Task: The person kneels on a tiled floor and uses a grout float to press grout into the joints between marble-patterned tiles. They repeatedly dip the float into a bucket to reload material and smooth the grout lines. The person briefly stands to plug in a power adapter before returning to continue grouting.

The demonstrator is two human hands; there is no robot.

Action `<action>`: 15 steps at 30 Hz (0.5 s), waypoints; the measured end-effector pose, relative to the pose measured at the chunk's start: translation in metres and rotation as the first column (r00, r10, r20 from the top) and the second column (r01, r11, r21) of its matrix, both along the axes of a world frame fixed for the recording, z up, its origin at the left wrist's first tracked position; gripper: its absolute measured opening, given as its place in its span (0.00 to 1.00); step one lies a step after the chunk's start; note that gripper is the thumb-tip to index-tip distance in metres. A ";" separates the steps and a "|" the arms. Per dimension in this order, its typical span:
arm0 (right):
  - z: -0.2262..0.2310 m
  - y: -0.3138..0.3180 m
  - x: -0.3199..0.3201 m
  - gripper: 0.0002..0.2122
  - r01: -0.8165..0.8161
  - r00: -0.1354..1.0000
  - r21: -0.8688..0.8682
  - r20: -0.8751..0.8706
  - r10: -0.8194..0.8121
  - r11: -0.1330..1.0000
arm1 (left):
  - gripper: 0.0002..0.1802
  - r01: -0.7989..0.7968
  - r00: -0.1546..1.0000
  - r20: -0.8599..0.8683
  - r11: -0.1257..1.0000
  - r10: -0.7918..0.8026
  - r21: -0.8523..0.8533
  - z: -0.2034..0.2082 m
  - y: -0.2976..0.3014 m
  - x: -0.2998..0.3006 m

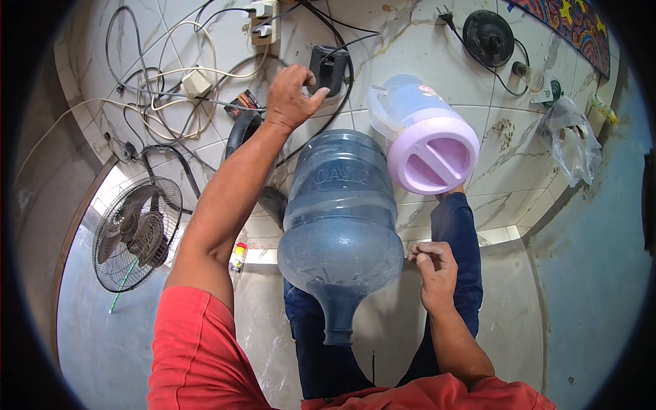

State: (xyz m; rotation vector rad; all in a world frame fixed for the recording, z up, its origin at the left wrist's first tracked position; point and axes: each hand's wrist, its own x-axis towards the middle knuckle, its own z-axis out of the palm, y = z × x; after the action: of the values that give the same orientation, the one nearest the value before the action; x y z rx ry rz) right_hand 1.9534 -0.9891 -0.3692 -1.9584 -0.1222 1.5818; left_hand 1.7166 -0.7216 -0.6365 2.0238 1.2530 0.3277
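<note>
Fingers of the left hand (294, 96) are partly bent, with a moderate gap between thumb and index finger; they sit at the left edge of a black boxy device (329, 72), and contact cannot be confirmed. Fingers of the right hand (436, 273) are curled, thumb drawn close to the forefinger; whether anything small is pinched there cannot be told.

The black device rests on the pale tiled surface (417, 41), ahead of the person and beyond a large blue water bottle (342, 205). The bottle's neck points toward the person, between the two trousered legs. The right hand is just beside its right side.

Right of the bottle is a pale blue jug (417, 99) with a pink lid (434, 156) facing the person. Farther right are a round black base (488, 39) and a clear plastic bag (572, 140). A white power strip (265, 31) lies left of the black device, near the far edge of view. A black fan (137, 232) is at far left.
</note>
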 end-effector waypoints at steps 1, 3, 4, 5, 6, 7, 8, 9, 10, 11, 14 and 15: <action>-0.001 -0.001 0.002 0.07 0.006 1.000 -0.003 -0.001 -0.006 1.000 | 0.18 -0.011 0.999 -0.049 1.000 0.011 0.007 0.000 0.000 0.000; -0.002 -0.002 0.005 0.05 0.012 0.998 -0.158 -0.054 -0.020 0.987 | 0.19 -0.019 0.995 -0.097 1.000 0.020 0.010 0.005 0.001 -0.004; -0.003 -0.003 0.008 0.05 0.015 0.998 -0.157 -0.053 -0.023 0.987 | 0.19 -0.016 0.995 -0.096 1.000 0.017 0.010 0.011 0.002 -0.005; -0.005 -0.004 0.009 0.06 0.012 0.997 -0.202 -0.077 -0.028 0.979 | 0.18 -0.024 0.994 -0.106 1.000 0.025 0.012 0.018 0.003 -0.008; -0.006 -0.005 0.011 0.06 0.005 0.994 -0.244 -0.104 -0.031 0.970 | 0.18 -0.034 0.992 -0.118 0.999 0.036 0.015 0.027 0.003 -0.012; -0.008 -0.006 0.012 0.06 0.002 0.994 -0.237 -0.107 -0.028 0.972 | 0.18 -0.036 0.992 -0.121 0.999 0.039 0.023 0.037 0.002 -0.015; -0.006 -0.004 0.015 0.07 0.028 0.990 -0.268 -0.124 -0.063 0.963 | 0.19 -0.052 0.994 -0.090 0.998 0.054 0.023 0.052 0.002 -0.016; -0.005 -0.003 0.017 0.07 0.049 0.985 -0.299 -0.143 -0.096 0.953 | 0.19 -0.069 0.996 -0.062 0.997 0.071 0.024 0.068 0.002 -0.020; -0.003 -0.003 0.019 0.07 0.043 0.985 -0.286 -0.147 -0.088 0.957 | 0.19 -0.075 0.995 -0.063 0.996 0.078 0.038 0.088 -0.001 -0.026; 0.000 -0.001 0.021 0.08 0.035 0.989 -0.277 -0.127 -0.073 0.960 | 0.19 -0.100 0.994 -0.042 0.995 0.100 0.018 0.109 -0.006 -0.033; 0.005 -0.007 0.035 0.08 -0.002 0.997 -0.243 -0.071 -0.016 0.970 | 0.19 -0.209 0.977 -0.054 0.977 0.207 -0.032 0.194 -0.031 -0.060; 0.006 -0.011 0.041 0.08 -0.018 0.999 -0.240 -0.031 0.011 0.971 | 0.19 -0.250 0.968 -0.040 0.968 0.250 -0.006 0.226 -0.043 -0.072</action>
State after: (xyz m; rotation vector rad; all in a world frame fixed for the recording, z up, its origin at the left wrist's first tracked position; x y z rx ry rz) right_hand 1.9946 -1.0006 -0.3627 -2.1194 0.0718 1.7005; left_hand 1.6450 -0.7643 -0.4105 1.8722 1.5354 0.3999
